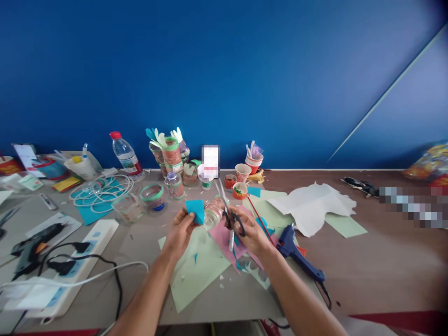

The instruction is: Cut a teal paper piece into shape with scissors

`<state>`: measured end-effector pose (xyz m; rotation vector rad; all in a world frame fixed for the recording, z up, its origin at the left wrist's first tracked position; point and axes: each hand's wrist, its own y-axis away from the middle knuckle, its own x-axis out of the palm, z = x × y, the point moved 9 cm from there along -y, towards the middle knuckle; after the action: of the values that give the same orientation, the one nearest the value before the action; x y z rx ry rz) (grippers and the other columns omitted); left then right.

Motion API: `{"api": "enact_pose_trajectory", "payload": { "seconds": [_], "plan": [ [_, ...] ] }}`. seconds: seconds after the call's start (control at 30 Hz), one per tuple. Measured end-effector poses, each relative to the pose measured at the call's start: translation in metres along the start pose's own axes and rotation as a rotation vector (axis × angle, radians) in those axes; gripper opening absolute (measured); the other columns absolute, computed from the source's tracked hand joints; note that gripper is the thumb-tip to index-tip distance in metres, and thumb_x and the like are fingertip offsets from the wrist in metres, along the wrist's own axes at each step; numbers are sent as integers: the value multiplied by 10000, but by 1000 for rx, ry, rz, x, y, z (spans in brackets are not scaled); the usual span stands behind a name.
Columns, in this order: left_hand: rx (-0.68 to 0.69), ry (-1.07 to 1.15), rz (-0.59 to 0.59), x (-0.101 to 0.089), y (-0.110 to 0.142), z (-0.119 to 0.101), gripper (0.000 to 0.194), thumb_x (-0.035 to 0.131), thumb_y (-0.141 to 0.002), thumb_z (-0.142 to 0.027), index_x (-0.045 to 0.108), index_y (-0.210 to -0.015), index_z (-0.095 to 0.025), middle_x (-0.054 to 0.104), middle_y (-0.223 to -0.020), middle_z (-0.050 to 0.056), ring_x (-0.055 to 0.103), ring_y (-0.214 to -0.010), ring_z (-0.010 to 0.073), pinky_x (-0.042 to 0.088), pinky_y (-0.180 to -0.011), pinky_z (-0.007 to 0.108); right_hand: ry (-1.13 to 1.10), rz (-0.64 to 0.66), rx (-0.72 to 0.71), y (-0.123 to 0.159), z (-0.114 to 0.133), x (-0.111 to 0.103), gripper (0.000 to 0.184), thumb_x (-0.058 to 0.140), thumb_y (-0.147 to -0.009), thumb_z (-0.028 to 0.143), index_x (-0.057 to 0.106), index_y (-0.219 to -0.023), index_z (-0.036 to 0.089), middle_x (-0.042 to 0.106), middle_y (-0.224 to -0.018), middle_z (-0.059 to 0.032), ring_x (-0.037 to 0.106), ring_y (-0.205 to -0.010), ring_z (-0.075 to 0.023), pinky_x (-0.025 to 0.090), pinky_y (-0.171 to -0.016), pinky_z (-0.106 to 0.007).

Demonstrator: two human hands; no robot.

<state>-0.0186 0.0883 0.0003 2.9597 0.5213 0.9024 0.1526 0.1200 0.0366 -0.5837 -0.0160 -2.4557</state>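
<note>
My left hand (181,229) pinches a small blue piece of paper (195,211) between thumb and fingers. In my right hand (249,232) is a pair of scissors (227,210), blades pointing up and away, fingers through the black handles. The scissors and the blue paper are apart. Between the hands, a clear plastic bottle piece (213,212) lies on the table behind them. Beneath are a light green sheet (196,275) and a pink sheet (224,238), scattered with blue and white scraps.
At the right lies a blue glue gun (297,254), beside crumpled white paper (311,205). A power strip (82,261) with black cords and a black glue gun (38,247) occupy the left. Decorated cups (172,156), a water bottle (124,154) and paper cups (242,172) stand near the blue wall.
</note>
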Motion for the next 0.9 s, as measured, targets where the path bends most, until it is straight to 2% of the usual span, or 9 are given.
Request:
{"api": "enact_pose_trajectory", "payload": {
  "seconds": [0.17,0.3,0.43,0.6,0.9],
  "plan": [
    [29,-100,38,6,2,2,271,787,-671,-333,605,-794,-174,616,-649,-44,545,-539,73,449,-550,213,265,-34,-65,2,-7,7,367,772,-675,349,623,-982,214,630,-847,-24,544,-782,-167,425,-716,-282],
    [15,-45,47,5,1,2,284,791,-671,-316,602,-832,-177,634,-671,-36,548,-541,76,458,-545,219,234,-62,-58,2,-15,11,379,739,-709,325,590,-1042,225,645,-907,-45,567,-778,-165,446,-694,-275],
    [-18,7,58,8,2,3,308,817,-637,-292,591,-813,-178,621,-654,-45,533,-525,69,445,-517,203,260,-104,9,2,-23,10,405,748,-675,307,590,-1034,207,597,-762,-7,530,-669,-140,418,-616,-259],
    [-19,19,50,10,4,3,339,838,-607,-282,568,-786,-183,596,-644,-59,520,-511,58,428,-492,186,300,-158,12,0,-23,6,423,725,-671,303,603,-1059,189,546,-718,14,480,-624,-117,376,-572,-241],
    [17,-40,65,10,4,3,347,825,-632,-298,582,-852,-187,589,-662,-61,520,-519,53,427,-510,184,425,-108,9,1,-26,8,363,629,-742,295,613,-1085,175,542,-756,2,470,-649,-127,382,-586,-250]
  ]
}}
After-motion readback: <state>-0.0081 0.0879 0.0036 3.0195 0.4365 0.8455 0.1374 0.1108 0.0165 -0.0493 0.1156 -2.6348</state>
